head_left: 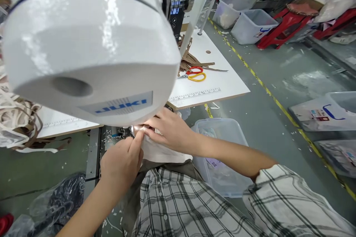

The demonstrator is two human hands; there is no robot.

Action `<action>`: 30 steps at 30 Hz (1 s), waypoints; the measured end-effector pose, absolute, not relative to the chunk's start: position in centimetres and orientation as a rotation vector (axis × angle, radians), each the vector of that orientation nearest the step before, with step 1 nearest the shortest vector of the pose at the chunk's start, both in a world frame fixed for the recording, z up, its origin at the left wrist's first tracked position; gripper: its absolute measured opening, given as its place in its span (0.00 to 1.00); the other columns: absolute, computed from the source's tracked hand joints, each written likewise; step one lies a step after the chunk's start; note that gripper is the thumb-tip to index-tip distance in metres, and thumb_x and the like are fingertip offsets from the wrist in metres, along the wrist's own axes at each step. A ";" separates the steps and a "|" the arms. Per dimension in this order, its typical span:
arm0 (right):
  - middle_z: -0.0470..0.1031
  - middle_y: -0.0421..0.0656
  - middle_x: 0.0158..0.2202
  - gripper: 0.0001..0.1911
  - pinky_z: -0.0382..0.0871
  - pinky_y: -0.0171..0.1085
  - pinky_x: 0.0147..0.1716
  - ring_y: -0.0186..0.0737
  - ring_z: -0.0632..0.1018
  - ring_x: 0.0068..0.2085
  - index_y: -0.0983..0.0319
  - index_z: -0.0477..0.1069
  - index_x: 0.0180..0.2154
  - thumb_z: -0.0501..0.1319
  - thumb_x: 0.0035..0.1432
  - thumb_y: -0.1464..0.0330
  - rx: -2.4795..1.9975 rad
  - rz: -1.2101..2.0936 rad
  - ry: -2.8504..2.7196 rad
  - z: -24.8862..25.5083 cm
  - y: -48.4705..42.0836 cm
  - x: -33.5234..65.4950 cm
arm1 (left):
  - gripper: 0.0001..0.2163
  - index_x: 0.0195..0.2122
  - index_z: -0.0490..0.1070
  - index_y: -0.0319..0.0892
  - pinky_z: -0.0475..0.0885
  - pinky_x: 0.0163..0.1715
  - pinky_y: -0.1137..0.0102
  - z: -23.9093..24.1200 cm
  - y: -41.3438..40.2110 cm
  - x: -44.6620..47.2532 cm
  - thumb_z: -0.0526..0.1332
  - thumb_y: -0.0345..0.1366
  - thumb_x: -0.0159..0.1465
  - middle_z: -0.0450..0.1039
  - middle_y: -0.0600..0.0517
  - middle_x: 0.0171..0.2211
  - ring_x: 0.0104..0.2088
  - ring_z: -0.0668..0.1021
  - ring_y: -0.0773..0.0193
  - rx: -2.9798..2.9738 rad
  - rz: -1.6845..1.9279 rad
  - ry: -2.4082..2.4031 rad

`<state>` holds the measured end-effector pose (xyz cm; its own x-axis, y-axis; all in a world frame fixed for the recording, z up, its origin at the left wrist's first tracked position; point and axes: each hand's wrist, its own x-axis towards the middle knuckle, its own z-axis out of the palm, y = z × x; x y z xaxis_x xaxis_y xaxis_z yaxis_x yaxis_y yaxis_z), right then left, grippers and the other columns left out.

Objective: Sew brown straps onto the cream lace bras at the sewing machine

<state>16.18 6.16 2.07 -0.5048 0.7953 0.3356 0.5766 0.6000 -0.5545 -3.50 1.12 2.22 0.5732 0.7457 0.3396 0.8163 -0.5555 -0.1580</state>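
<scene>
The big white head of a JUKI sewing machine (91,44) fills the upper left and hides the needle area. Just below its front edge lies a piece of white fabric (164,150), draped toward my lap. My left hand (122,159) has its fingers curled, with the index finger and thumb closed on the fabric's edge. Close against it, my right hand (174,131) pinches the same fabric between thumb and fingers, its fingertips partly covered by the machine head.
Red-and-yellow-handled scissors (197,74) and brown strips (194,61) lie on the white tabletop (233,81). Tangled white and brown strips (16,118) hang at the left. A clear plastic bin (222,189) stands beside my legs. More bins (253,26) and red stools (286,26) stand across the aisle.
</scene>
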 end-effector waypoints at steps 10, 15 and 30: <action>0.71 0.43 0.35 0.11 0.67 0.43 0.45 0.40 0.72 0.40 0.55 0.78 0.44 0.58 0.64 0.67 -1.050 0.242 -2.113 -0.5 4.9 16.2 | 0.20 0.57 0.65 0.41 0.59 0.22 0.69 1.9 3.7 -7.0 0.55 0.23 0.63 0.65 0.58 0.22 0.22 0.69 0.64 -2.689 -0.292 -0.895; 0.69 0.46 0.46 0.24 0.70 0.31 0.27 0.33 0.73 0.34 0.57 0.63 0.58 0.60 0.62 0.61 -1.155 0.886 -1.821 -2.1 3.6 16.2 | 0.18 0.53 0.67 0.40 0.55 0.20 0.68 1.9 4.5 -6.7 0.54 0.23 0.63 0.62 0.58 0.19 0.20 0.66 0.65 -2.674 -0.286 -0.898; 0.72 0.45 0.44 0.15 0.71 0.38 0.42 0.40 0.74 0.42 0.60 0.76 0.46 0.59 0.56 0.71 -1.081 0.892 -1.899 -0.5 8.3 16.9 | 0.09 0.46 0.69 0.37 0.52 0.18 0.67 2.7 2.2 -1.1 0.53 0.29 0.66 0.62 0.57 0.16 0.17 0.67 0.66 -2.416 -0.313 -1.308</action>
